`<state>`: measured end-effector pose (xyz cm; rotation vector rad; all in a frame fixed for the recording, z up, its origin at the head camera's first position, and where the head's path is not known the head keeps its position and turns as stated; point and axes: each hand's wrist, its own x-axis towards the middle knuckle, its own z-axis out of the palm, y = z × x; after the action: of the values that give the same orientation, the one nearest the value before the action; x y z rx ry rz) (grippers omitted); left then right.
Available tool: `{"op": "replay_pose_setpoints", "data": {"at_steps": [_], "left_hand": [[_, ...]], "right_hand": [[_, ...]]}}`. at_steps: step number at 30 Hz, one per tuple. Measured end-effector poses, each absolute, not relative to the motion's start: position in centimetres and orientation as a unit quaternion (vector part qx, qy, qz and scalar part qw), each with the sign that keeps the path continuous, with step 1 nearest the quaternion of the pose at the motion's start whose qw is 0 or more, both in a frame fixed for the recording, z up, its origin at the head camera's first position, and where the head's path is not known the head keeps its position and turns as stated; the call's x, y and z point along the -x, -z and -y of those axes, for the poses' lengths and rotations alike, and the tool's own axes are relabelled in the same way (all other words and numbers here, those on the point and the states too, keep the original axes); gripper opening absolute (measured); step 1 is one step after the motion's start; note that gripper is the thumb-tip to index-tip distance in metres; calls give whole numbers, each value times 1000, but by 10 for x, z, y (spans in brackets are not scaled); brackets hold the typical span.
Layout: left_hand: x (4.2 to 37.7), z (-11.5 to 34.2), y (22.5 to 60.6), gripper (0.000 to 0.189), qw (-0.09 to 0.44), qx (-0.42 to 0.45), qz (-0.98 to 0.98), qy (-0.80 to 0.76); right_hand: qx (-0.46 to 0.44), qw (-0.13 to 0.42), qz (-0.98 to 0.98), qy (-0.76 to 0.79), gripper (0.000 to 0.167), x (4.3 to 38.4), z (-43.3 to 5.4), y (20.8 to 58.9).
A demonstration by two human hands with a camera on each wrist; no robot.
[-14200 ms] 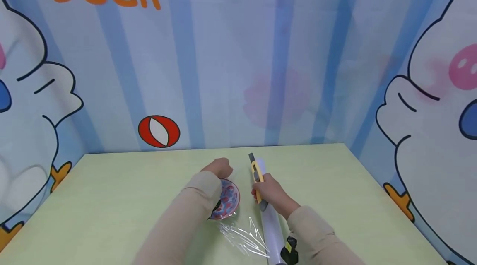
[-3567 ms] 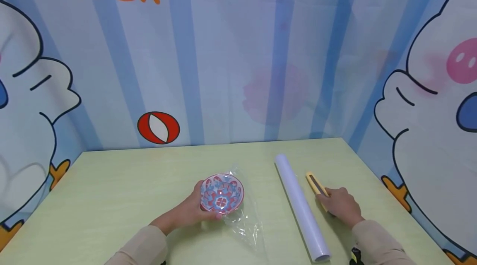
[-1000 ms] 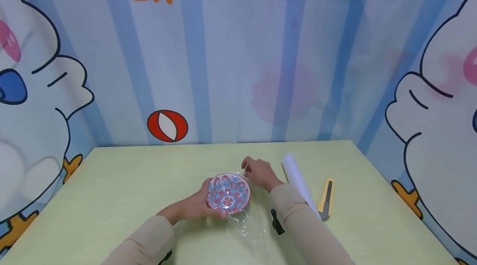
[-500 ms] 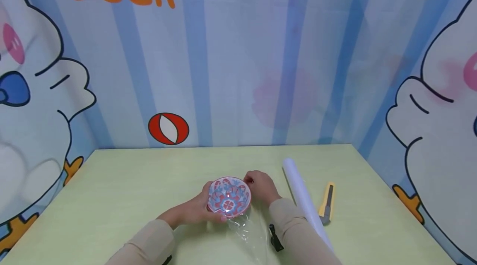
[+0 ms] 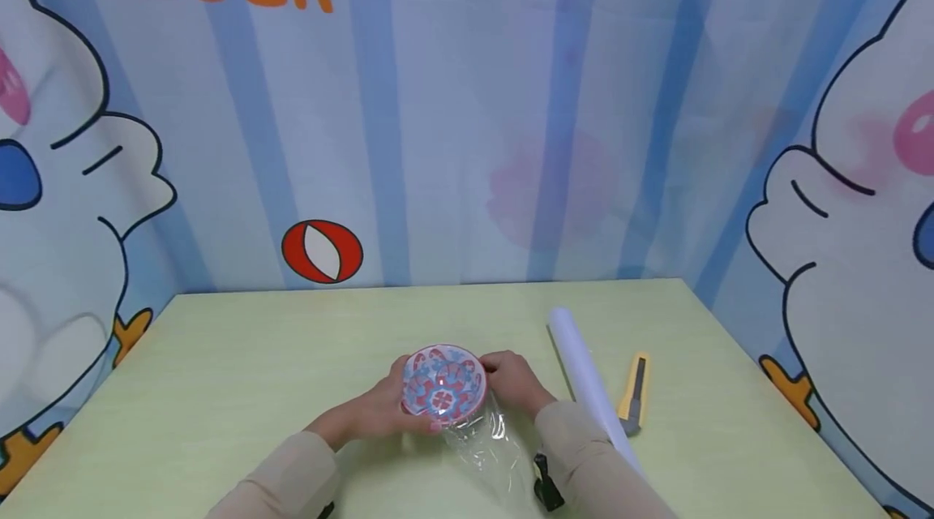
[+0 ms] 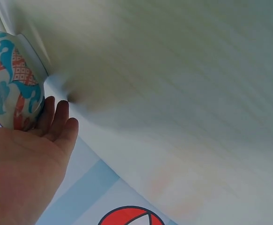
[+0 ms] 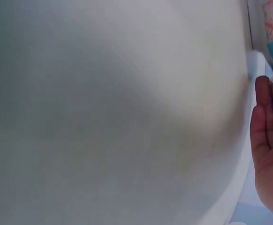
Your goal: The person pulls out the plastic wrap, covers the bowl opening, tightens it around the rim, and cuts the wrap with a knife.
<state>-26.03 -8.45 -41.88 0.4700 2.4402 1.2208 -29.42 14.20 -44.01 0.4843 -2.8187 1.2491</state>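
Observation:
My left hand (image 5: 378,407) grips a small bowl (image 5: 443,383) from its left side, thumb low at the front. The bowl is tilted so its red and blue patterned inside shows; its outer wall (image 6: 17,77) appears in the left wrist view. Clear plastic wrap (image 5: 490,446) hangs in a crumpled sheet from the bowl's lower right. My right hand (image 5: 515,381) is at the bowl's right rim, fingers curled, pinching what looks like the wrap's edge. In the right wrist view, the right fingers (image 7: 263,129) sit just below the bowl's wall; their tips are partly hidden.
To the right, a long pale roll (image 5: 587,385) lies on the light green table (image 5: 277,365), partly behind my right sleeve. A yellow and grey utility knife (image 5: 635,395) lies beyond it. A blue striped printed backdrop (image 5: 467,113) stands behind the table.
The knife, earlier in my right hand, now lies right of the roll. Over the last second my right hand has come down from above the bowl's far right rim to its right side.

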Motion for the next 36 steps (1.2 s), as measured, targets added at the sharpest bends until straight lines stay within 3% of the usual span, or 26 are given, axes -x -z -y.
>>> {"op": "replay_pose_setpoints", "data": {"at_steps": [10,28,36], "left_hand": [[259,81,416,110,191,-158,-871,-424],[259,79,410,115,214,-126,-884,-396],[259,77,409,118,217,-107,-890,-386]], "right_hand": [[-122,-14,878,-462,21,277,-142,442],[-61,-122,821,-554,47,237,-153,426],[-96,-6,929,-358,44,213,-162,402]]}}
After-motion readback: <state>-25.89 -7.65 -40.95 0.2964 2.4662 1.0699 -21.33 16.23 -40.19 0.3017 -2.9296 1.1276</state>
